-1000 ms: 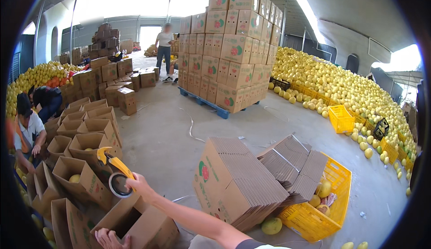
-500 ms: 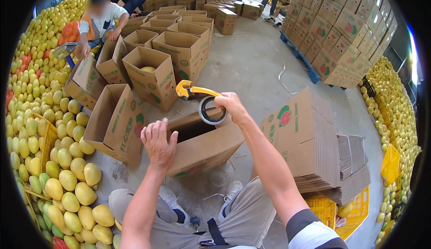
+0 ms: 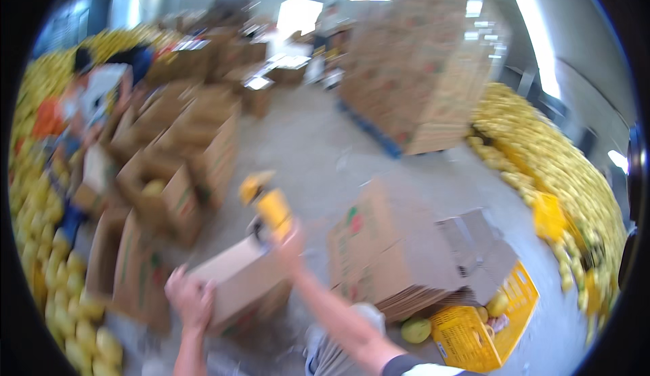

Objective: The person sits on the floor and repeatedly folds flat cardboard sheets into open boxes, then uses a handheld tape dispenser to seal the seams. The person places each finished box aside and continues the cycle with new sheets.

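My right hand grips a yellow tape dispenser above the far right end of a cardboard box. Motion blurs the dispenser, and its tape roll is mostly hidden. At the left end of that box, the fingers of my left hand are bent against the cardboard. The box stands low in front of me with a plain tan face showing; no opening is visible in it. Just left of it stands an open-topped carton.
Flat folded cartons are stacked at right, beside a yellow crate with fruit. Open cartons and a co-worker are at left. Boxes are piled on a blue pallet behind. Yellow fruit is heaped along both sides.
The view has swung right and up, and is blurred. The box's dark opening no longer shows. My left hand, spread on the box before, now has bent fingers at its end. The dispenser has tilted.
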The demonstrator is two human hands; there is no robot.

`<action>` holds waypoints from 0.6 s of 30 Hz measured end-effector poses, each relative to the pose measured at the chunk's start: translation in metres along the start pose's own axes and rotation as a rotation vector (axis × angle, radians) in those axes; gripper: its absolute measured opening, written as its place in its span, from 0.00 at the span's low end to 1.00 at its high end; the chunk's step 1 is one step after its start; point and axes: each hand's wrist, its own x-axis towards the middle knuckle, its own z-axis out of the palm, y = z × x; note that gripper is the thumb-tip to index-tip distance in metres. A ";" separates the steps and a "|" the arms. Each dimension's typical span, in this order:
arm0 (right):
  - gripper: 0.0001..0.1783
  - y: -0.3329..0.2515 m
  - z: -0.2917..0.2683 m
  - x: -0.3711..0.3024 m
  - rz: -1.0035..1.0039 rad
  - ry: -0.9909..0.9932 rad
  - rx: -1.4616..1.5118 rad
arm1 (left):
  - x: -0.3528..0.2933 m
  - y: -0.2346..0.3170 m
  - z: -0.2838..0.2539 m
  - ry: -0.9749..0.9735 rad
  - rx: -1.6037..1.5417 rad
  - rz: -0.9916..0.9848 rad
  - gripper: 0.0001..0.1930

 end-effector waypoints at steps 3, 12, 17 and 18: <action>0.28 -0.056 0.020 -0.031 0.406 -0.393 0.202 | -0.012 -0.060 0.003 -0.133 -0.049 -0.152 0.19; 0.26 -0.038 0.010 -0.027 0.403 -0.352 0.227 | -0.035 -0.005 0.009 -0.021 0.284 -0.120 0.22; 0.27 -0.047 -0.004 -0.034 0.357 -0.273 0.260 | -0.038 -0.015 0.012 -0.066 0.341 -0.165 0.27; 0.27 -0.051 -0.007 -0.037 0.311 -0.292 0.167 | -0.039 -0.016 0.011 -0.070 0.265 -0.197 0.24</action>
